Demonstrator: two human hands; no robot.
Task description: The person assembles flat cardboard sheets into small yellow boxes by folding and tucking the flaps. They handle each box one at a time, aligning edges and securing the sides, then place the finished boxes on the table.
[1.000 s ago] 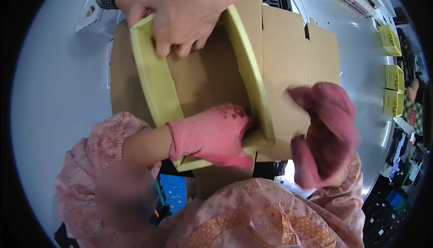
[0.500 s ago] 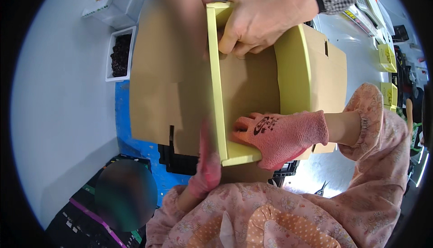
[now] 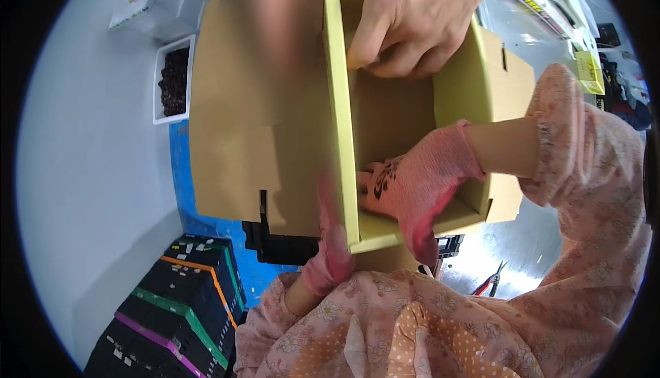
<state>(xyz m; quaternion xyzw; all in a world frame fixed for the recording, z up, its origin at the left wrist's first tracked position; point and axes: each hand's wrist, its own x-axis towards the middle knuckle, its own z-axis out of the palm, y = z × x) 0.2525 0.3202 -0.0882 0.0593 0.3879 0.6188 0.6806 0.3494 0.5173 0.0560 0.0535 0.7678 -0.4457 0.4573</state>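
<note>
Right hand (image 3: 412, 185), pink-gloved, laid flat and open inside the box (image 3: 385, 123), pressed on its floor by the near wall. Left hand (image 3: 330, 240), gloved and blurred, set against the box's near left corner; grip cannot be told. Another person's hand (image 3: 412, 24) clasped over the far rim. White tray (image 3: 172, 79) of dark pieces far left; striped black crates (image 3: 175, 309) near left; yellow package (image 3: 590, 68) far right.

Head cam, 1 view only, fisheye, worn; looks steeply down, v. close on cardboard box (image 3: 275, 123) filling centre frame. Wearer's sleeves enter from lower edge and right. Floor, blue mat (image 3: 180, 171) at left; stacked black crates (image 3: 172, 309) lower left. No 2nd view to overlap.
</note>
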